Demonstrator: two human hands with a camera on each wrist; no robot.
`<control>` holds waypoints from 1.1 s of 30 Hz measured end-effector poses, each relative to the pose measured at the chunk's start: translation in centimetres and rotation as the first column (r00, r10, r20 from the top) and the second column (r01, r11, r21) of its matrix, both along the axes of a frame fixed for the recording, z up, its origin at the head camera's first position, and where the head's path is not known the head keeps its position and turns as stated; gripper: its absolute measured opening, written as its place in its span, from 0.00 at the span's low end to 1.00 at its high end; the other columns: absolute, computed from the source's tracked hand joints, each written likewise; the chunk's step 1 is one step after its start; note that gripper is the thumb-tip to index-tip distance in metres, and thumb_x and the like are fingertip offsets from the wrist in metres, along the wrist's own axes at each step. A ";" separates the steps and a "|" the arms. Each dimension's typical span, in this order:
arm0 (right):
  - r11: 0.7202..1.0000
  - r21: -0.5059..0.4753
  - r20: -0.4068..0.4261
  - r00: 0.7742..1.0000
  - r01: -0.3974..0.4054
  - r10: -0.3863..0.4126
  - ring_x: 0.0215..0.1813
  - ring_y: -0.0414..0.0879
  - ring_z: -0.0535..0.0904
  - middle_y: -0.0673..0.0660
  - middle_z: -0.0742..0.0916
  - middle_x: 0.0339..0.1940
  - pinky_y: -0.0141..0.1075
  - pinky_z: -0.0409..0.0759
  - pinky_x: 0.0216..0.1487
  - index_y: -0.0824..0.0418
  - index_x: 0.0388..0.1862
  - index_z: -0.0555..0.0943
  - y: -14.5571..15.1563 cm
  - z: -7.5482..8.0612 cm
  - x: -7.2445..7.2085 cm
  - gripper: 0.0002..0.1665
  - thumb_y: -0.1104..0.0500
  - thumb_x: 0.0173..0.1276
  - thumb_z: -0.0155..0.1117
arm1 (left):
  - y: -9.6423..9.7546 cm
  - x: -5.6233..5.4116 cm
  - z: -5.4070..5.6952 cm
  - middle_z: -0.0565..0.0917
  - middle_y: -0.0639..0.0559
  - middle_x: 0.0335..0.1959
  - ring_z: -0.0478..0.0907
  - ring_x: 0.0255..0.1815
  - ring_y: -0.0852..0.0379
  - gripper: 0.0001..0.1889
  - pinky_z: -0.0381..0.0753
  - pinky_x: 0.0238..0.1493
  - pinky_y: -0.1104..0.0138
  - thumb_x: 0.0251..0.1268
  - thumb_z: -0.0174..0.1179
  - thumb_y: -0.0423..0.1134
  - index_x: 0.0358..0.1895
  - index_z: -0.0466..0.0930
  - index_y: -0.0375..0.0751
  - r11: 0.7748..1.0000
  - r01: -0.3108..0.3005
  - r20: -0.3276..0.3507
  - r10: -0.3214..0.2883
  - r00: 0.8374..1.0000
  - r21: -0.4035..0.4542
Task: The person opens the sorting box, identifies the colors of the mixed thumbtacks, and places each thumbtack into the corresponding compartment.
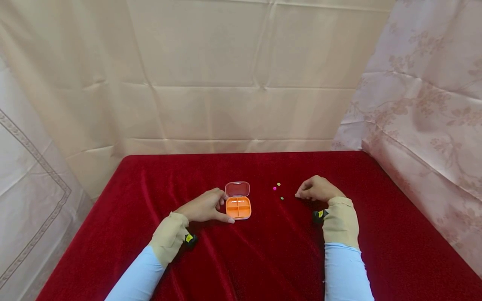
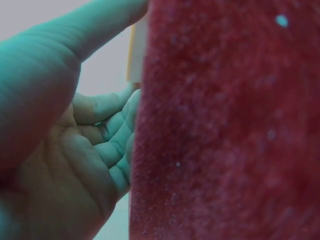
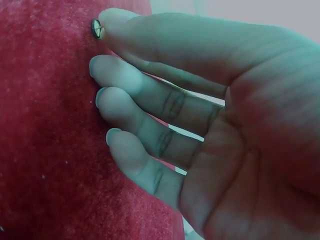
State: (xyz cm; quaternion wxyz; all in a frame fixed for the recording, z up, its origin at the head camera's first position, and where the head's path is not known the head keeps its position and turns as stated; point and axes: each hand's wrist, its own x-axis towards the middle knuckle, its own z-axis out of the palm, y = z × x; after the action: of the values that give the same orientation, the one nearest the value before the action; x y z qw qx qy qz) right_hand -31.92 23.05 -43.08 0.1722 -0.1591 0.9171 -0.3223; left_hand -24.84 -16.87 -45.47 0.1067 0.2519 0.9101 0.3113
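An orange pill box [image 1: 238, 208] with several compartments stands on the cloth, its clear lid [image 1: 237, 189] raised at the back. My left hand [image 1: 206, 206] holds the box from the left, thumb at the front edge, fingers by the back left corner. In the left wrist view the box's pale side [image 2: 137, 55] shows between thumb and fingers. To the right, my right hand [image 1: 318, 189] pinches a tiny yellow-green bead with a dark rim [image 3: 97, 28] at its thumb tip; the index fingertip is mostly hidden. Left of this hand lie a pink bead [image 1: 274, 188], a yellow bead [image 1: 278, 184] and a green bead [image 1: 282, 198].
A dark red velvety cloth [image 1: 150, 179] with soft folds covers the table. Beige fabric [image 1: 211, 113] hangs behind its far edge, and flowered fabric [image 1: 425, 100] hangs on the right.
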 end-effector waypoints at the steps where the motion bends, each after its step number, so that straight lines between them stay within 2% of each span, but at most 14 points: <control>1: 1.000 0.000 0.001 1.000 -0.001 0.001 0.35 0.47 0.77 0.51 0.83 0.27 0.40 0.79 0.39 0.59 0.37 0.89 0.0 0.0 0.0 0.05 0.59 0.71 0.71 | 0.0 0.0 0.0 0.76 0.53 0.40 0.73 0.41 0.57 0.35 0.77 0.45 0.64 0.52 0.80 0.56 0.55 0.78 0.35 1.000 0.000 0.000 0.000 1.000 0.001; 13: 0.999 -0.016 0.017 0.999 0.033 -0.032 0.35 0.47 0.78 0.54 0.84 0.29 0.39 0.79 0.38 0.63 0.39 0.87 -0.5 -0.4 0.1 0.07 0.59 0.73 0.67 | -0.1 0.0 -0.1 0.76 0.53 0.39 0.73 0.41 0.58 0.34 0.76 0.44 0.65 0.52 0.79 0.56 0.54 0.78 0.36 1.000 0.007 -0.001 -0.007 1.000 0.010; 19: 0.996 -0.072 0.020 0.999 0.045 -0.043 0.34 0.46 0.77 0.54 0.83 0.29 0.39 0.78 0.37 0.65 0.40 0.85 -0.4 -0.9 -0.4 0.11 0.58 0.76 0.64 | -0.1 0.0 0.0 0.76 0.53 0.39 0.72 0.41 0.57 0.33 0.76 0.44 0.65 0.53 0.79 0.56 0.54 0.78 0.36 1.000 0.011 -0.002 -0.011 1.000 0.012; 24: 0.983 -0.156 0.046 0.995 0.093 -0.087 0.35 0.47 0.76 0.54 0.82 0.29 0.40 0.77 0.37 0.68 0.42 0.83 -0.3 -1.1 -0.6 0.12 0.58 0.77 0.61 | -0.2 -0.1 0.0 0.75 0.53 0.39 0.72 0.41 0.58 0.33 0.76 0.44 0.65 0.53 0.79 0.55 0.54 0.78 0.36 1.000 0.014 -0.005 -0.014 1.000 0.010; 28: 0.938 -0.306 0.146 0.981 0.164 -0.124 0.35 0.46 0.77 0.54 0.82 0.31 0.38 0.78 0.35 0.71 0.47 0.82 -0.4 -1.6 -0.7 0.15 0.57 0.77 0.61 | -0.1 0.0 0.0 0.75 0.53 0.39 0.73 0.41 0.57 0.33 0.76 0.45 0.65 0.53 0.79 0.55 0.54 0.78 0.36 1.000 0.011 -0.002 -0.011 1.000 0.009; 31: 0.864 -0.449 0.266 0.957 0.226 -0.112 0.33 0.43 0.76 0.53 0.82 0.31 0.34 0.77 0.34 0.72 0.50 0.81 -0.6 -1.8 -0.7 0.15 0.59 0.78 0.60 | -0.1 0.0 0.0 0.75 0.53 0.39 0.73 0.41 0.57 0.33 0.76 0.45 0.65 0.53 0.79 0.55 0.53 0.78 0.37 1.000 0.013 -0.002 -0.013 1.000 0.008; 33: 0.795 -0.544 0.355 0.932 0.268 -0.071 0.32 0.42 0.75 0.52 0.81 0.30 0.33 0.74 0.33 0.71 0.48 0.81 -0.8 -2.0 -0.7 0.12 0.61 0.79 0.58 | -0.1 0.0 0.0 0.75 0.53 0.39 0.72 0.41 0.58 0.33 0.76 0.45 0.65 0.53 0.79 0.55 0.53 0.78 0.37 1.000 0.015 -0.002 -0.015 1.000 0.008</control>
State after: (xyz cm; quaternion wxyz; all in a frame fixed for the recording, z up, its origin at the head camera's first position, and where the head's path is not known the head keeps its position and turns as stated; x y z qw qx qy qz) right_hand -32.63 22.26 -45.07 0.2297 -0.0666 0.7443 -0.6235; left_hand -24.89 -17.01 -45.49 0.1071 0.2596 0.9070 0.3137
